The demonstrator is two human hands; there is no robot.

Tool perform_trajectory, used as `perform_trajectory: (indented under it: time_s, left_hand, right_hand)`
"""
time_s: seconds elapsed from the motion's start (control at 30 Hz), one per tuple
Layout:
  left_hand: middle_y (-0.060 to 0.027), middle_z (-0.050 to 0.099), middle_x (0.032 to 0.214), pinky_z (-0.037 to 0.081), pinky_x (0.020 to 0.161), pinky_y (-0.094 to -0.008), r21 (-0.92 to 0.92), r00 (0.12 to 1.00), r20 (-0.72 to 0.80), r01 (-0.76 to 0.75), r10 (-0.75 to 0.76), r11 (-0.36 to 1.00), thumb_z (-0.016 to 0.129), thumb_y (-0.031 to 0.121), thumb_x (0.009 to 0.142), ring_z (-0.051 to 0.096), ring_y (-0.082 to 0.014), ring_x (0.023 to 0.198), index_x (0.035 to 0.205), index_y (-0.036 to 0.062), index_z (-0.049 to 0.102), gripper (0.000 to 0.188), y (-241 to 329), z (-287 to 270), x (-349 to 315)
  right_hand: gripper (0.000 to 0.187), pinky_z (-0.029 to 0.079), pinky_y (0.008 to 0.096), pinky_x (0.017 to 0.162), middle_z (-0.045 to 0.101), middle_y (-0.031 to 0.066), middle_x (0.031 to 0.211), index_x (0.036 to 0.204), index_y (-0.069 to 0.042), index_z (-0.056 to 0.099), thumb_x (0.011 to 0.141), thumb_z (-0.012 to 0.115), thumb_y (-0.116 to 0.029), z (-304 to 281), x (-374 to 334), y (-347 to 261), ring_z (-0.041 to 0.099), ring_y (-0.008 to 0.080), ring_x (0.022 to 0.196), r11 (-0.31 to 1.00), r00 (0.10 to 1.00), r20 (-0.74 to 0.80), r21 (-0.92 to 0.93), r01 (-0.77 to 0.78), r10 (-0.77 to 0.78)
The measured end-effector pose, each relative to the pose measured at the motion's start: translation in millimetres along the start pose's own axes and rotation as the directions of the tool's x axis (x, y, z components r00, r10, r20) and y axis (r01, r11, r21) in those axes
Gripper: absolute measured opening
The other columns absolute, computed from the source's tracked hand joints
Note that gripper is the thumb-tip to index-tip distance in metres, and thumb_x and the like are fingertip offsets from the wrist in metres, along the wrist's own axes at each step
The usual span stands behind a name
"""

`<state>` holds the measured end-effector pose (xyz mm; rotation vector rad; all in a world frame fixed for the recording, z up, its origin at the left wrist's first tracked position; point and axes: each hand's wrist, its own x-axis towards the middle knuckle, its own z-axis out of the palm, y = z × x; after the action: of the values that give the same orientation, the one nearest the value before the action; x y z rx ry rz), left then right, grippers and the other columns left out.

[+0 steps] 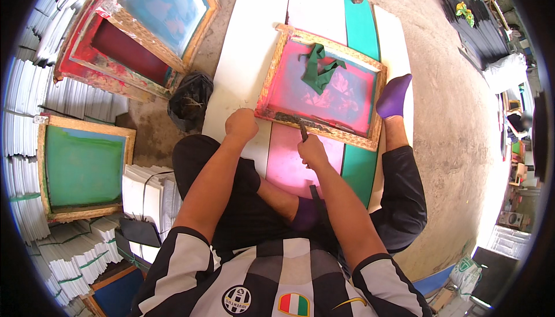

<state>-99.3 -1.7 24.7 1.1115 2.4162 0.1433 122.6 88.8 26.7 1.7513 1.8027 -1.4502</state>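
Observation:
A wood-framed printing screen [378,91] with pinkish-red mesh lies tilted on the boards before me. A green cloth [319,74] is draped over its upper part. Dark ink is smeared along the near inner edge. My right hand [313,151] is closed around a slim dark tool [303,132], whose tip reaches that inked edge; its kind is unclear. Off the screen's near left corner, my left hand [241,125] is curled into a fist over a white board; whether anything is inside it is hidden.
Long white, pink and green boards [361,22] lie under the screen. My purple-socked foot [394,96] is beside its right edge. At left are a black plastic bag [191,100], a blue screen [165,10], a green screen [84,166] and stacks of white sheets [150,195].

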Motion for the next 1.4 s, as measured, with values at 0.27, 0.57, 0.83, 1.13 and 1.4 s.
perform_trajectory:
  time_s: [0.27,0.57,0.83,1.13,1.4]
  left_hand:
    - [-0.0235,0.072,0.097,0.056,0.083,-0.0501,-0.005,1.000,-0.009,0.004,-0.004,1.000,0.066,0.014,0.081,0.071,-0.0405,0.094,0.093,0.0027,0.073,0.018,4.1,-4.5,-2.5]
    - [-0.0189,0.073,0.103,0.057,0.085,-0.0460,-0.034,1.000,-0.008,0.024,-0.024,0.999,0.068,0.017,0.083,0.071,-0.0371,0.098,0.101,0.0037,0.074,0.023,5.2,-6.2,-7.5]
    - [-0.0088,0.072,0.111,0.055,0.084,-0.0435,-0.065,0.841,-0.206,-0.521,0.500,0.851,0.068,0.022,0.086,0.069,-0.0301,0.100,0.108,0.0135,0.073,0.024,18.2,7.1,-34.4]
    - [-0.0052,0.073,0.098,0.055,0.079,-0.0416,-0.018,0.714,-0.200,-0.688,0.671,0.726,0.068,0.023,0.086,0.069,-0.0281,0.093,0.093,0.0134,0.075,0.014,22.0,11.9,-32.5]
    - [-0.0063,0.072,0.092,0.056,0.074,-0.0441,0.014,0.716,-0.241,-0.673,0.656,0.740,0.067,0.023,0.084,0.070,-0.0294,0.086,0.087,0.0127,0.074,0.013,23.6,14.7,-24.2]
  right_hand:
    - [0.037,0.052,0.0548,0.093,0.069,0.0304,0.107,0.115,0.002,0.064,0.090,0.053,-0.024,5.3,-10.0,1.6,0.067,0.0470,0.104,0.979,0.985,-0.134,-0.189,0.082,-0.108]
    - [0.031,0.053,0.0578,0.082,0.071,0.0278,0.096,0.109,-0.003,0.063,0.090,0.054,-0.026,25.3,-5.0,23.1,0.069,0.0483,0.091,0.971,0.927,-0.299,-0.144,0.191,-0.227]
    - [0.026,0.052,0.0535,0.081,0.069,0.0289,0.096,0.101,-0.002,0.065,0.089,0.056,-0.024,41.1,-27.0,37.9,0.067,0.0475,0.093,0.928,0.920,-0.130,0.008,0.373,-0.369]
    - [0.027,0.056,0.0427,0.065,0.069,0.0206,0.082,0.105,0.000,0.064,0.089,0.057,-0.019,27.3,-43.9,20.5,0.071,0.0307,0.069,0.932,0.933,0.083,0.132,0.339,-0.351]
    - [0.035,0.052,0.0352,0.050,0.066,0.0124,0.080,0.122,-0.001,0.057,0.093,0.059,-0.022,3.2,-33.2,24.6,0.066,0.0206,0.060,0.929,0.918,0.314,0.349,0.124,-0.240]
